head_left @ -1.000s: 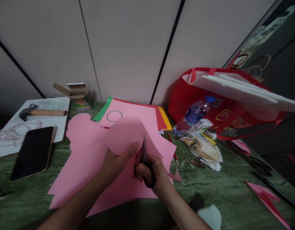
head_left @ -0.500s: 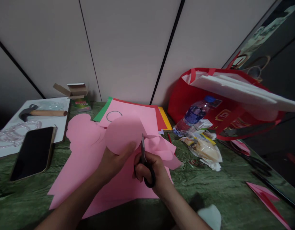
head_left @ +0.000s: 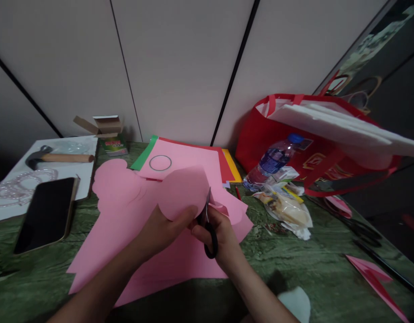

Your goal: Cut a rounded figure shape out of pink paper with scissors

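My left hand (head_left: pixel 168 226) pinches a rounded piece of pink paper (head_left: pixel 183 190) by its lower edge, thumb on top. In my right hand (head_left: pixel 222 233) are black-handled scissors (head_left: pixel 211 240), fingers through the loops. Their blades point upward along the right edge of the pink piece. A curled strip of pink paper lies just right of the blades, partly hidden by my right hand. Beneath both hands spread larger pink sheets (head_left: pixel 122 237). A thin ring (head_left: pixel 160 163) rests on the pink sheet at the back.
At left are a phone (head_left: pixel 45 215), a hammer (head_left: pixel 65 158), clear beads (head_left: pixel 25 184) and a small opened box (head_left: pixel 114 144). To the right stand a tilted water bottle (head_left: pixel 274 159), a red bag (head_left: pixel 254 134) and a plastic-wrapped item (head_left: pixel 290 208). Other scissors (head_left: pixel 361 231) lie far right.
Both hands have shifted slightly right with the paper and scissors. The pink piece has turned, showing a corner at its upper right, and the ring behind is fully uncovered.
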`<action>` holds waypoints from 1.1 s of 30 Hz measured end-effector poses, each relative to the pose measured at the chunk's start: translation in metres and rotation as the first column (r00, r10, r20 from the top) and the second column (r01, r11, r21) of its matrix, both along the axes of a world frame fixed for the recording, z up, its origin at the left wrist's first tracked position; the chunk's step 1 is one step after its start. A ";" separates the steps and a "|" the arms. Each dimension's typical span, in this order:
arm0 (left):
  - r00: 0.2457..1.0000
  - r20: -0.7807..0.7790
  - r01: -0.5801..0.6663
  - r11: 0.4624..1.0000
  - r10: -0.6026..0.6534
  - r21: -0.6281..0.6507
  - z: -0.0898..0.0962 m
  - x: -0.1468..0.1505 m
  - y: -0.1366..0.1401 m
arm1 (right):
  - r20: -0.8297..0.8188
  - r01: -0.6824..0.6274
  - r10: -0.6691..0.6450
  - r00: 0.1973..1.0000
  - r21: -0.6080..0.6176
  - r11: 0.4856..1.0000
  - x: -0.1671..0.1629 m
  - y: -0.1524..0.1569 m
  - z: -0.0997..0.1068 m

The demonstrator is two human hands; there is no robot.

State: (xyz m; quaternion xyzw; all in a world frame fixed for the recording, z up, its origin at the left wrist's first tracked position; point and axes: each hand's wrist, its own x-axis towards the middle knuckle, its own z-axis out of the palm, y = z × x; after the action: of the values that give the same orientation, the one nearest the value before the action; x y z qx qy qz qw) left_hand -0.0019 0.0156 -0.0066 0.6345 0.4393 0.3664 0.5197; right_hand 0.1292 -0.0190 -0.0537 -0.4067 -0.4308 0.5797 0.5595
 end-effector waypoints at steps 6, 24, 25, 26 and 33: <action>1.000 -0.023 -0.007 0.999 0.006 -0.034 0.000 0.000 0.000 | -0.031 -0.013 0.014 0.999 0.009 1.000 0.001 -0.001 0.003; 1.000 -0.031 0.003 1.000 -0.003 -0.024 -0.004 0.000 0.001 | 0.089 0.025 -0.025 0.996 0.002 1.000 0.001 -0.001 0.007; 1.000 -0.031 0.004 1.000 -0.005 -0.020 -0.004 0.000 0.001 | 0.090 0.025 -0.025 0.996 0.001 1.000 0.001 -0.001 0.007; 1.000 -0.030 0.006 1.000 -0.006 -0.017 -0.004 0.000 0.001 | 0.092 0.026 -0.026 0.995 0.001 1.000 0.001 -0.001 0.007; 0.999 -0.034 0.005 1.000 -0.006 -0.012 -0.001 -0.001 0.002 | 0.130 0.038 -0.041 0.991 0.028 0.999 0.000 -0.001 0.008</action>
State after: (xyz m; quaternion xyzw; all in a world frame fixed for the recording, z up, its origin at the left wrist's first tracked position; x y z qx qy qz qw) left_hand -0.0025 0.0173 -0.0081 0.6389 0.4485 0.3515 0.5168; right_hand 0.1296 -0.0199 -0.0460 -0.4451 -0.4658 0.5350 0.5466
